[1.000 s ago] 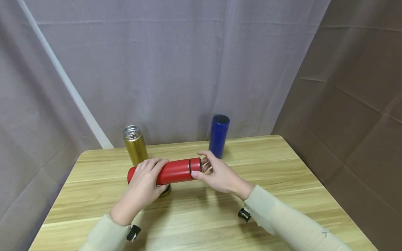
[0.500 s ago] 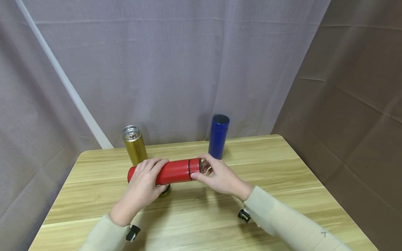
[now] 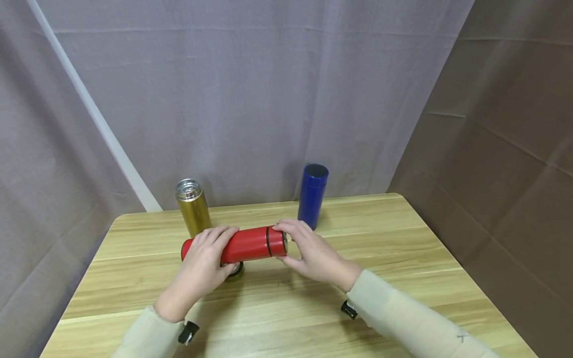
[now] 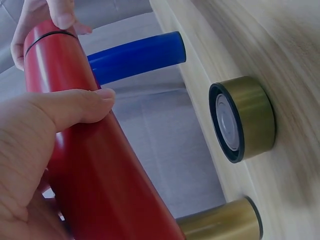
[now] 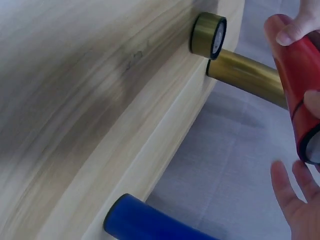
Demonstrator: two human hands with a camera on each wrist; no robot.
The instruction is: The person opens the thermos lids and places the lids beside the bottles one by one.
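A red thermos [image 3: 247, 244] is held sideways above the table, its lid end toward the right. My left hand [image 3: 205, 257] grips its body, thumb lying along the side in the left wrist view. My right hand [image 3: 315, 253] is at the red lid [image 3: 277, 241], with fingers over its top and the thumb at its lower edge. Lower fingers [image 5: 285, 187] of that hand spread past the lid's end in the right wrist view. A dark seam runs between lid and body. Beneath the red thermos, a gold lid [image 4: 255, 120] rests on the table.
An uncapped gold thermos [image 3: 193, 209] with a silver neck stands at the back left of the wooden table [image 3: 134, 283]. Upright at the back, right of the middle, is a blue thermos [image 3: 312, 196]. Grey curtain [image 3: 250, 109] hangs behind the table.
The right fingers have moved from around the lid's end to its top, and the thumb has slid to its lower edge, baring the lid's end. The left hand has barely moved.
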